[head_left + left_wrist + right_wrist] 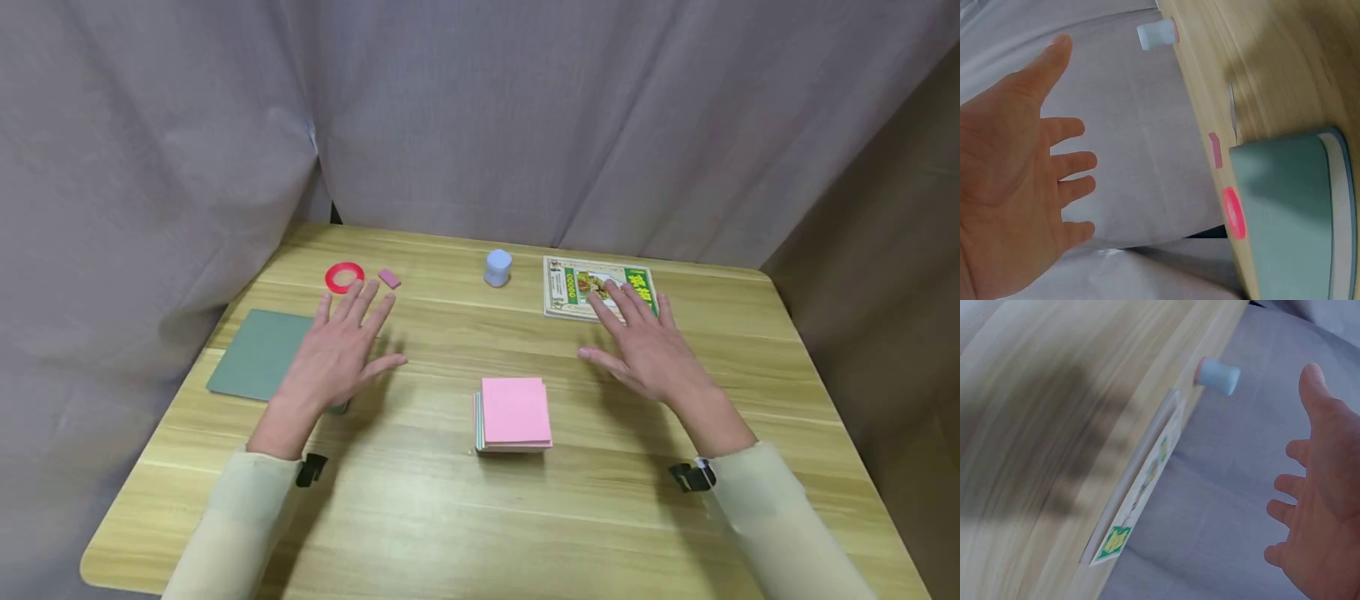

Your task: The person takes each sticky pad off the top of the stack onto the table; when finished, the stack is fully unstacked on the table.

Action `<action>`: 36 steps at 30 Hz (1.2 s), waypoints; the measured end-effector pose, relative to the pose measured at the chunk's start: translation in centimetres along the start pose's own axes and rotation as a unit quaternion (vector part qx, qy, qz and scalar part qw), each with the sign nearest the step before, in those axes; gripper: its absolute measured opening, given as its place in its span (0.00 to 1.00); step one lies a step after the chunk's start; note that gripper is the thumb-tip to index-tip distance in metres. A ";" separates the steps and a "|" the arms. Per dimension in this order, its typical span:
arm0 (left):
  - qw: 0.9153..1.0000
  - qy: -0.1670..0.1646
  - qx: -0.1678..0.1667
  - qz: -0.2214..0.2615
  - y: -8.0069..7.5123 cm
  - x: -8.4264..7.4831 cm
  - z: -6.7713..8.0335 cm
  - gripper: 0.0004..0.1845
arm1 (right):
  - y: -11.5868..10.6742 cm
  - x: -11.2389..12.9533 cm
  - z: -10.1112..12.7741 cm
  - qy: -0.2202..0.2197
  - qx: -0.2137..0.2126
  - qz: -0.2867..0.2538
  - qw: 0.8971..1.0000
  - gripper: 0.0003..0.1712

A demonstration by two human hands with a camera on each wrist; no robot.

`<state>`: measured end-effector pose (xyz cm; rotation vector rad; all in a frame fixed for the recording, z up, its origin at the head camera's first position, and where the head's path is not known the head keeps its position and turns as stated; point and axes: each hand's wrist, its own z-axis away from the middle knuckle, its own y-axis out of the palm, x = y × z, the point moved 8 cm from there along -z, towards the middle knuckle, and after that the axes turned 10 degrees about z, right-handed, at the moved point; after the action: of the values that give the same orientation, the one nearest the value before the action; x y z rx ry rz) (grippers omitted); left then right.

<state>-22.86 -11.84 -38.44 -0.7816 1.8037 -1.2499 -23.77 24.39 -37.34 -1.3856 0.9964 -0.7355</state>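
The pink pad [514, 412] sits in the middle of the table [600, 517], a bit toward the near side, w/ other colors stacked under it. Nothing touches it.

Both hands float above the wood, palms down, one on each side of the pad & a bit farther back. The left hand [339, 350] has its fingers spread wide & straight, holding nothing. Its wrist is over the near right corner of the green mat [258, 354]; fingertips point at the red ring [344, 277] & the small pink eraser [389, 278]. The right hand [645, 346] is spread flat too, holding nothing, fingertips over the near edge of the book [592, 283]. Both wrist views show bare palms, fingers apart.

Between the hands is bare wood, w/ room all round the pad. The blue cap [498, 267] stands far back, between ring & book. The mat lies close to the left table edge. The near half of the table has only the sleeves [232, 517] over it. A gray curtain [480, 117] hangs behind the far edge.
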 end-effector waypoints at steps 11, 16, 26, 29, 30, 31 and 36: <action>0.948 0.044 0.052 0.312 3.9 -6.1 0.2 0.47 | -2.5 8.1 1.2 -0.104 0.014 -0.161 0.981 0.46; 0.882 0.019 0.119 0.456 7.1 -9.2 0.6 0.60 | -1.7 12.0 2.3 -0.152 0.043 -0.203 0.966 0.50; 0.858 -0.008 0.090 0.506 9.7 -11.8 0.4 0.56 | -1.4 13.4 2.4 -0.163 0.012 -0.212 0.964 0.49; 0.851 -0.006 0.078 0.520 9.8 -12.0 0.4 0.51 | -1.7 13.5 2.4 -0.159 0.010 -0.210 0.965 0.48; 0.850 -0.006 0.076 0.521 9.8 -12.1 0.4 0.50 | -1.9 13.4 2.4 -0.156 0.011 -0.212 0.965 0.48; 0.851 -0.007 0.075 0.520 9.8 -12.1 0.4 0.50 | -2.0 13.2 2.4 -0.149 0.013 -0.216 0.965 0.48; 0.859 -0.009 0.077 0.505 9.9 -12.0 0.4 0.48 | -2.4 10.1 2.3 -0.079 0.022 -0.258 0.963 0.49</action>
<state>-17.00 1.12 -44.77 0.2773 1.6702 -0.6345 -17.06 16.13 -36.52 -1.6570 0.4859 -1.0020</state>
